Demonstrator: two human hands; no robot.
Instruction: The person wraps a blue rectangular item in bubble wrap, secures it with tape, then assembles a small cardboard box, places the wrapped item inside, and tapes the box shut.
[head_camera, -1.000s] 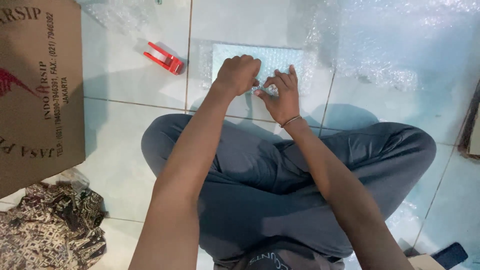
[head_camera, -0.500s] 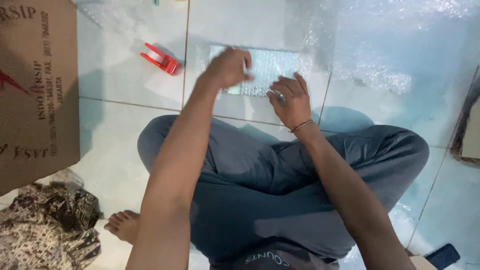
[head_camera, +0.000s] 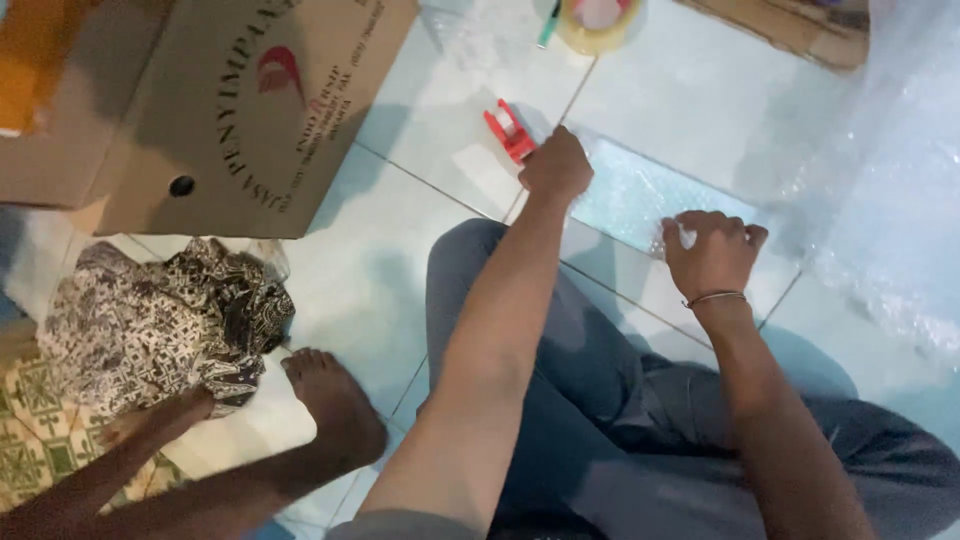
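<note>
A person sits cross-legged on a pale tiled floor (head_camera: 420, 180), with a large cardboard box (head_camera: 250, 110) lying on its side at upper left, its contents out of sight, a sheet of bubble wrap (head_camera: 890, 200) spread at right, and a heap of patterned cloth (head_camera: 160, 320) at lower left beside a bare foot (head_camera: 335, 400). In front of the knees lies a flat parcel wrapped in bubble wrap (head_camera: 640, 195); the right hand (head_camera: 715, 255) is curled with fingers bent, pressing its near right edge. The left hand (head_camera: 555, 165) is closed in a loose fist at the parcel's far left corner, just beside a small red tape dispenser (head_camera: 508, 130), and whether it grips anything cannot be told; a roll of tape (head_camera: 598, 20) lies at the top.
</note>
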